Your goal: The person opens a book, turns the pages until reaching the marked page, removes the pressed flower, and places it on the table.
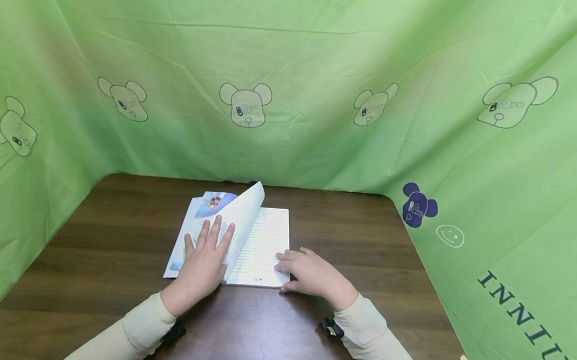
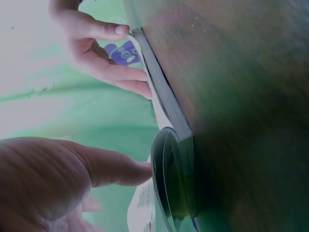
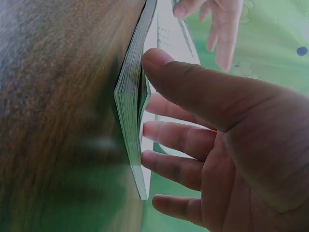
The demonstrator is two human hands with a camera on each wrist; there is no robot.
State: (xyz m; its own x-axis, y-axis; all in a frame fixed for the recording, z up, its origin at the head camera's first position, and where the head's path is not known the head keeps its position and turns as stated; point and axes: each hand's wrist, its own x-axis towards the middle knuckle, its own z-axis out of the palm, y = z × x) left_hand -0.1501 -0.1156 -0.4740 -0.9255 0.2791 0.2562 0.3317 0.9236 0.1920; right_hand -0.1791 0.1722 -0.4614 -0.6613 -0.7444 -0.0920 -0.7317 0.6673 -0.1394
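Observation:
An open paperback book point(image 1: 262, 248) lies on the wooden table, and one of its leaves stands curled up point(image 1: 249, 210) over the left side. My left hand point(image 1: 202, 264) rests with spread fingers on the left-hand pages; in the left wrist view its thumb point(image 2: 120, 166) touches the bowed pages near the spine. At the right edge of the book is my right hand point(image 1: 311, 273), its fingertips on the right-hand page and its thumb by the near corner. The right wrist view shows these fingers point(image 3: 178, 137) loosely extended along the page block point(image 3: 128, 116). A colourful picture point(image 1: 213, 202) shows at the upper left.
The brown wooden table point(image 1: 353, 230) extends around the book. A green curtain point(image 1: 308, 149) printed with bear heads hangs behind and on both sides. Dark wrist devices point(image 1: 331, 328) sit under both pale sleeves point(image 1: 374, 331).

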